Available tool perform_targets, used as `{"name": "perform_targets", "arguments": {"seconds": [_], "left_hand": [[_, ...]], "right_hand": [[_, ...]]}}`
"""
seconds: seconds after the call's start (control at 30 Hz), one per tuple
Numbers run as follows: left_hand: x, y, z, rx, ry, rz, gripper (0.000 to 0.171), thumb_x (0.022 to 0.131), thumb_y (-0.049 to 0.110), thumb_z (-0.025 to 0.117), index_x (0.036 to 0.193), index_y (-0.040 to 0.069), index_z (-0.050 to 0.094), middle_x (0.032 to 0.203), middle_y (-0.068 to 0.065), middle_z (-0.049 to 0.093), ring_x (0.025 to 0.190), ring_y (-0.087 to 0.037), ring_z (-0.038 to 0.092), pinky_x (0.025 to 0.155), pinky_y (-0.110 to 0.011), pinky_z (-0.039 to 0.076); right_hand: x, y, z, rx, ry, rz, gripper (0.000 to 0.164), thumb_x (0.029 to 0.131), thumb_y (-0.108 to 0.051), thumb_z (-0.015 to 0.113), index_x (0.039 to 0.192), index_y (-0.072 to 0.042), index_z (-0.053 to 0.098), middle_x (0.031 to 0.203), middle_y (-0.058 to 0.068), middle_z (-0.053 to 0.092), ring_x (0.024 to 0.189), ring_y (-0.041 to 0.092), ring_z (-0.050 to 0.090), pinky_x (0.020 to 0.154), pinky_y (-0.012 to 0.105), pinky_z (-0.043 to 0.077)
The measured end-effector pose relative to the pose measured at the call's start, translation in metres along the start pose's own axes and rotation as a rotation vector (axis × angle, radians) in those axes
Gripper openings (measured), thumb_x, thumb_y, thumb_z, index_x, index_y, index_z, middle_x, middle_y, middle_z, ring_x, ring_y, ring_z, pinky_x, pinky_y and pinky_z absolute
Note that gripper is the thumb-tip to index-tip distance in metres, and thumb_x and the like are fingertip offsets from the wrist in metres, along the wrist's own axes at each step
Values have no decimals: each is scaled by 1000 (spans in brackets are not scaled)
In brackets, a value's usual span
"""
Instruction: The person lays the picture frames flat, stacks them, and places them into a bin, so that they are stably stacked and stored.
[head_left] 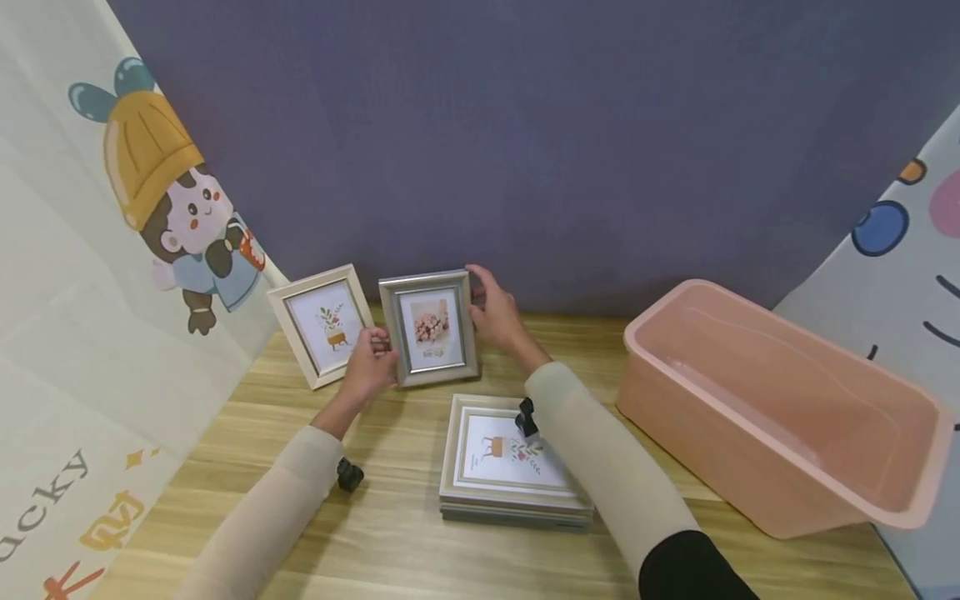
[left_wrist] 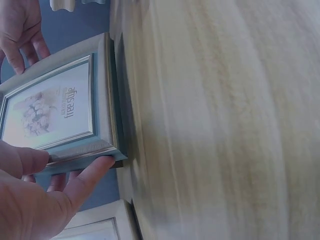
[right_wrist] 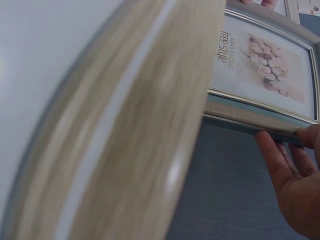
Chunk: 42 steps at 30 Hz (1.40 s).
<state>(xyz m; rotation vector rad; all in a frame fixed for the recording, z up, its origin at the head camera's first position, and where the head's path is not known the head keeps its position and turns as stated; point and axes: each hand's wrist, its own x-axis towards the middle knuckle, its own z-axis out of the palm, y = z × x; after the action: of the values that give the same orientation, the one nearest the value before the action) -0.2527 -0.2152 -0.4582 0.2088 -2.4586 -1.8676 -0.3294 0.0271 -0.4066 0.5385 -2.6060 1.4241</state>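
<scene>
A silver-grey picture frame (head_left: 432,332) with a photo of pink flowers stands upright on the wooden table, close to the dark wall. My left hand (head_left: 371,367) grips its left side near the bottom, the thumb at the front edge. On the opposite side, my right hand (head_left: 498,317) holds the frame's right edge near the top, its fingers partly behind it. To the left stands a cream picture frame (head_left: 324,327) with a potted plant print, leaning back. Nearer to me lies a stack of picture frames (head_left: 483,483), the top one face up and partly hidden by my right sleeve.
A deep pink plastic bin (head_left: 705,425) stands at the right of the wooden table (head_left: 390,525). The dark blue-grey wall (head_left: 525,150) rises behind the frames. Printed white panels with cartoon figures flank the table on both sides.
</scene>
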Motion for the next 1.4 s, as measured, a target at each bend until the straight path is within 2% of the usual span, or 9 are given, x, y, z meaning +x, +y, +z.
{"name": "perform_targets", "arguments": {"seconds": [0.3,0.53,0.73,0.87,1.03,1.2,1.4], "left_hand": [[-1,11,-1,2,-1,16,43,99,2,56,137,2,36,139,-27,50,119,-38,55,80,-44,64],[0,17,-4,5,-1,39,46,99,4,57,139,3,34,142,-27,50,124,-40,54,85,-44,63],[-2,26,-7,58,16,102,44,99,5,56,138,3,35,138,-27,52,121,-41,57,81,-39,64],[-2,31,-7,39,21,131,43,99,4,55,137,0,34,137,-27,52,119,-39,58,81,-37,64],[-4,33,-8,27,20,136,45,98,0,58,136,0,33,135,-28,53,117,-38,59,80,-35,64],[-7,35,-10,93,53,159,44,96,0,60,134,2,37,135,-25,57,119,-39,61,80,-37,64],[-12,40,-10,211,106,265,39,95,5,63,130,5,45,132,-23,63,116,-39,65,85,-45,62]], "right_hand": [[-1,-6,-9,42,0,7,73,97,1,62,155,-34,36,125,13,67,101,26,72,77,35,63],[-2,-16,-17,40,33,-70,71,95,3,63,153,-31,40,118,13,70,93,26,73,74,35,63],[-3,-22,-24,42,63,-107,70,94,2,64,152,-29,41,117,14,70,94,27,73,78,38,63],[-3,-27,-27,52,76,-117,70,93,2,64,152,-29,42,119,15,70,96,28,73,79,38,63],[-4,-31,-29,64,73,-126,71,92,4,65,151,-28,42,120,16,70,98,29,73,82,36,63],[-9,-30,-32,100,73,-155,69,91,3,65,151,-23,43,120,17,70,99,31,73,84,37,63],[-18,-20,-35,149,90,-155,66,92,3,61,150,-18,40,115,19,67,98,33,71,74,37,64]]}}
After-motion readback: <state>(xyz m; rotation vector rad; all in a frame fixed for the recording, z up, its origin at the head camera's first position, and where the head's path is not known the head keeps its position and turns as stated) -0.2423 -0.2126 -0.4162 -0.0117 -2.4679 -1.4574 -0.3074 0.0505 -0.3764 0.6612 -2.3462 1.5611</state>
